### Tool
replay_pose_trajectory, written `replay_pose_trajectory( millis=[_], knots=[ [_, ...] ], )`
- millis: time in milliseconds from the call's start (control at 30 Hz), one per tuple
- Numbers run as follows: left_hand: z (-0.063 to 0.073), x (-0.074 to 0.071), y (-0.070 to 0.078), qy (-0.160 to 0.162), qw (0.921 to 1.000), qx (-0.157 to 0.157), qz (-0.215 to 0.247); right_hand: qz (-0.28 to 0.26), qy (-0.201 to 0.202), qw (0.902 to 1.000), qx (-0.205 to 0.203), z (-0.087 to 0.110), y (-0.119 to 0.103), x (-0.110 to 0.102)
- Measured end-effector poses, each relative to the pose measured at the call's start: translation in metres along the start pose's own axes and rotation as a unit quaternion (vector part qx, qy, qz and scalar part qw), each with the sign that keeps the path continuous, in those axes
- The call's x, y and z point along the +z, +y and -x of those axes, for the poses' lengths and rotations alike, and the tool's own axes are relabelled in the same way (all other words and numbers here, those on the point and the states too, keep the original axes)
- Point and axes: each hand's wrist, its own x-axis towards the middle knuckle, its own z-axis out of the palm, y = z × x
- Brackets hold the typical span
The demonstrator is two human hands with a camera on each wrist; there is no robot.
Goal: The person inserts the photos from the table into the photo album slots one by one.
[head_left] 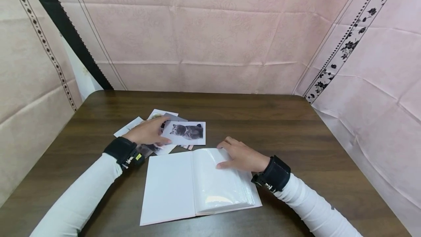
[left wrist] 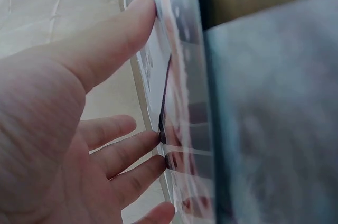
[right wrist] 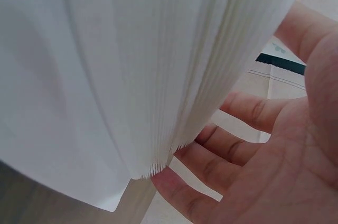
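Note:
An album [head_left: 169,189] lies spread on the table, a plain white inside cover at left and a thick block of clear-sleeved pages [head_left: 218,184] at right. My right hand [head_left: 245,156] rests at the upper right of those pages, its thumb over the top sleeve. In the right wrist view its fingertips [right wrist: 185,158] touch the page edges. Beyond the album, my left hand [head_left: 148,131] rests over a loose pile of photos [head_left: 129,125], with its fingers spread. Beside its thumb lies a photo of a grey cat [head_left: 187,133], uppermost. The left wrist view shows fingertips [left wrist: 153,166] against the photos' surface.
The brown wooden table [head_left: 289,127] extends around the album and photos. Pale pink cloth [head_left: 210,36] hangs behind its far edge, with more patterned cloth [head_left: 371,94] at the right side.

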Motion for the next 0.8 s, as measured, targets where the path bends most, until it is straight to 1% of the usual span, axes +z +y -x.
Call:
replay_pose_trajectory(
  millis=[233,433,567,800],
  knots=[
    [-0.0036,-0.0006,0.0008,-0.013,0.9996,-0.012,0.021,0.001,-0.001,1.0,0.003,0.0005,-0.001,0.0001],
    [-0.0063,0.0013,0.0024,-0.008,0.9991,-0.014,0.038,0.01,0.003,0.9999,0.0,0.0,-0.0008,0.0],
    [-0.0066,0.002,0.0014,-0.007,0.999,-0.016,0.041,0.016,0.005,0.9999,-0.001,-0.0005,-0.0001,-0.0001],
    [-0.0076,0.0034,-0.0008,-0.006,0.9992,-0.019,0.034,0.007,0.004,1.0,0.0,-0.0009,0.0016,0.0005]
  ],
)
